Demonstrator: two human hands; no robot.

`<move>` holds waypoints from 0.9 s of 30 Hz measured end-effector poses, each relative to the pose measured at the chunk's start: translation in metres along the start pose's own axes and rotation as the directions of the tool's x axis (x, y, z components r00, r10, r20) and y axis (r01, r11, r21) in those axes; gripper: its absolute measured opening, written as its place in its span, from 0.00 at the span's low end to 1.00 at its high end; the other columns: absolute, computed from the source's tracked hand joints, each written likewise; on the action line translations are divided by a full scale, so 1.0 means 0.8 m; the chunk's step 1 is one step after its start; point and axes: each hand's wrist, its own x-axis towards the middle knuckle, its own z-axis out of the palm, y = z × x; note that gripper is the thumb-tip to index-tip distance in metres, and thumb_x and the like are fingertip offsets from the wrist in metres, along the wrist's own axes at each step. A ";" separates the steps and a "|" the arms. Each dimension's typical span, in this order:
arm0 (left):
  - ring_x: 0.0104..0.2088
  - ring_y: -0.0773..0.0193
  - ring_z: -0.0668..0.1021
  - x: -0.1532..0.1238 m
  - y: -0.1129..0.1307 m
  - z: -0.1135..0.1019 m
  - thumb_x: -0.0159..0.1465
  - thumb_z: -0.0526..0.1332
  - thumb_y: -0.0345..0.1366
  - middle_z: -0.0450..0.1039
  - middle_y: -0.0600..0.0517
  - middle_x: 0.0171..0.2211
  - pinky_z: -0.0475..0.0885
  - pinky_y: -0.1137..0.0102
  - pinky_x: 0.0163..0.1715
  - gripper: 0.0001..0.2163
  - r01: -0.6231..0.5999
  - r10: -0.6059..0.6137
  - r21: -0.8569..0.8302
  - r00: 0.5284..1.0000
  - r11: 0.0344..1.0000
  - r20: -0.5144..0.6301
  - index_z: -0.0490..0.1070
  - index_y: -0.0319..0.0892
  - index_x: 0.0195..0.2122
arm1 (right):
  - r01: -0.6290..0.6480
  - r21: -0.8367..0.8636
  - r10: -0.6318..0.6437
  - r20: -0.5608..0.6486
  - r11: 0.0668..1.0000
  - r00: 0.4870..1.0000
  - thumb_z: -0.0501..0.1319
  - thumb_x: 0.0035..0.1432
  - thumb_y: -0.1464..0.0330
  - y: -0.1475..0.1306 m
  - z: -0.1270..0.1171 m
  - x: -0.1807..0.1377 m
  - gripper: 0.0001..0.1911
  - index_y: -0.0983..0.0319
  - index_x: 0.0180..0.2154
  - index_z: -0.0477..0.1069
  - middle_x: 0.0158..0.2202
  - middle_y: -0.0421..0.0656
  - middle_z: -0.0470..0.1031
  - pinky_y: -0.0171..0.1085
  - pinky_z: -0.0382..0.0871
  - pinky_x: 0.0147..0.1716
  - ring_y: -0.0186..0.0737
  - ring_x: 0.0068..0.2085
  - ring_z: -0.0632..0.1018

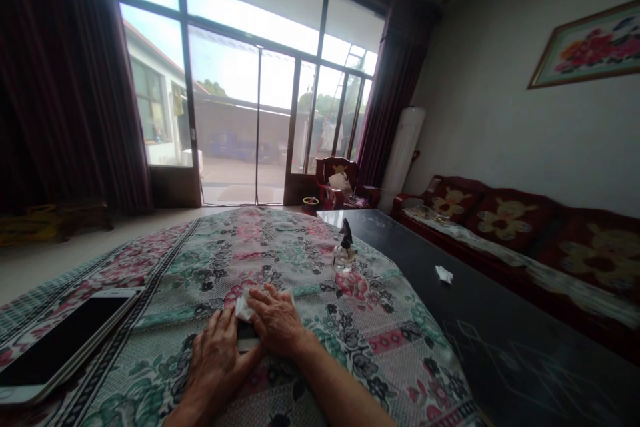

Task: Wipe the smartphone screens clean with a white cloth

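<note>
My left hand (216, 359) lies palm down on the floral cloth (310, 260), its fingers resting on the near end of a small dark flat object (246, 335). On that object's far end my right hand (277, 321) presses a white tissue (243, 307), fingers curled over it. The hands touch each other over the object, most of which is hidden beneath them.
A large white-rimmed smartphone (55, 347) lies screen up at the near left on the cloth. A small clear spray bottle with a dark nozzle (344, 250) stands farther ahead. A crumpled tissue (443, 273) sits on the dark table (500, 333) to the right, beside a red sofa (525, 227).
</note>
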 end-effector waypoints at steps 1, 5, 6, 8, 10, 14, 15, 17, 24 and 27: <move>0.63 0.46 0.59 0.000 0.000 0.000 0.55 0.55 0.56 0.60 0.39 0.62 0.56 0.53 0.57 0.38 -0.005 0.005 -0.004 1.000 1.000 -0.006 0.60 0.33 0.60 | -0.002 0.006 0.002 -0.001 1.000 1.000 0.48 0.65 0.63 0.000 0.001 -0.001 0.21 0.53 0.58 0.61 0.64 0.37 0.58 0.51 0.50 0.60 0.46 0.64 0.55; 0.62 0.47 0.60 0.000 -0.001 -0.001 0.55 0.55 0.54 0.61 0.40 0.61 0.58 0.56 0.57 0.36 -0.021 0.020 -0.029 0.999 0.999 -0.037 0.61 0.34 0.59 | -0.004 0.044 0.004 0.007 0.999 1.000 0.48 0.64 0.64 -0.003 0.004 -0.014 0.21 0.51 0.58 0.62 0.63 0.36 0.59 0.49 0.51 0.60 0.45 0.64 0.56; 0.62 0.48 0.60 0.000 -0.001 -0.001 0.55 0.55 0.53 0.61 0.41 0.61 0.57 0.56 0.57 0.34 -0.022 0.020 -0.037 0.999 0.999 -0.041 0.62 0.35 0.59 | -0.004 0.049 0.003 0.011 0.999 1.000 0.48 0.64 0.63 -0.004 0.005 -0.017 0.21 0.51 0.58 0.62 0.63 0.35 0.59 0.49 0.51 0.60 0.45 0.64 0.56; 0.62 0.49 0.61 0.001 -0.001 -0.002 0.55 0.56 0.50 0.63 0.43 0.60 0.57 0.57 0.57 0.32 -0.014 0.011 -0.059 0.999 0.998 -0.039 0.64 0.37 0.58 | -0.011 0.052 0.010 0.018 0.999 1.000 0.49 0.64 0.63 -0.005 0.007 -0.022 0.21 0.50 0.58 0.61 0.63 0.34 0.59 0.51 0.51 0.60 0.47 0.65 0.55; 0.62 0.50 0.61 0.001 0.000 -0.003 0.55 0.57 0.49 0.63 0.44 0.60 0.57 0.57 0.57 0.31 0.004 -0.007 -0.082 0.999 0.997 -0.031 0.64 0.39 0.58 | -0.037 0.051 0.036 0.011 0.998 0.999 0.49 0.64 0.62 -0.005 0.009 -0.020 0.21 0.50 0.58 0.62 0.63 0.35 0.59 0.51 0.51 0.60 0.48 0.65 0.54; 0.62 0.47 0.60 0.001 0.001 -0.007 0.53 0.58 0.53 0.63 0.43 0.60 0.57 0.56 0.57 0.34 0.011 -0.013 -0.108 1.000 0.994 -0.014 0.64 0.39 0.58 | -0.059 0.062 0.060 -0.010 0.996 0.998 0.48 0.65 0.61 0.001 0.014 0.000 0.20 0.50 0.56 0.64 0.62 0.36 0.61 0.51 0.52 0.58 0.49 0.64 0.55; 0.62 0.47 0.60 0.001 0.001 -0.008 0.52 0.59 0.54 0.63 0.43 0.60 0.57 0.56 0.58 0.36 0.004 -0.005 -0.112 1.000 0.994 -0.012 0.64 0.38 0.59 | -0.056 0.065 0.057 -0.012 0.996 0.998 0.48 0.65 0.61 0.004 0.015 0.006 0.19 0.50 0.56 0.64 0.62 0.36 0.62 0.51 0.54 0.57 0.49 0.64 0.55; 0.62 0.45 0.59 0.000 0.002 -0.010 0.51 0.60 0.54 0.63 0.42 0.60 0.56 0.55 0.58 0.38 -0.005 0.004 -0.117 1.000 0.993 -0.008 0.63 0.37 0.59 | -0.055 0.068 0.056 -0.015 0.996 0.998 0.48 0.65 0.60 0.009 0.015 0.020 0.19 0.50 0.56 0.65 0.61 0.36 0.62 0.51 0.55 0.56 0.50 0.64 0.56; 0.63 0.44 0.57 0.000 0.001 -0.008 0.49 0.63 0.51 0.59 0.42 0.62 0.53 0.53 0.59 0.40 0.004 0.001 -0.156 1.000 0.988 0.030 0.60 0.35 0.61 | -0.038 0.075 0.041 -0.041 0.996 0.998 0.50 0.65 0.63 0.032 0.017 0.059 0.19 0.55 0.54 0.68 0.60 0.40 0.64 0.46 0.55 0.59 0.46 0.62 0.60; 0.64 0.46 0.57 0.004 -0.007 -0.015 0.49 0.64 0.47 0.57 0.41 0.63 0.53 0.54 0.60 0.40 -0.036 0.048 -0.217 0.998 0.975 0.050 0.58 0.35 0.62 | 0.016 0.092 -0.009 -0.077 0.996 0.997 0.50 0.65 0.64 0.039 0.020 0.063 0.18 0.57 0.53 0.69 0.59 0.42 0.65 0.44 0.54 0.60 0.43 0.61 0.62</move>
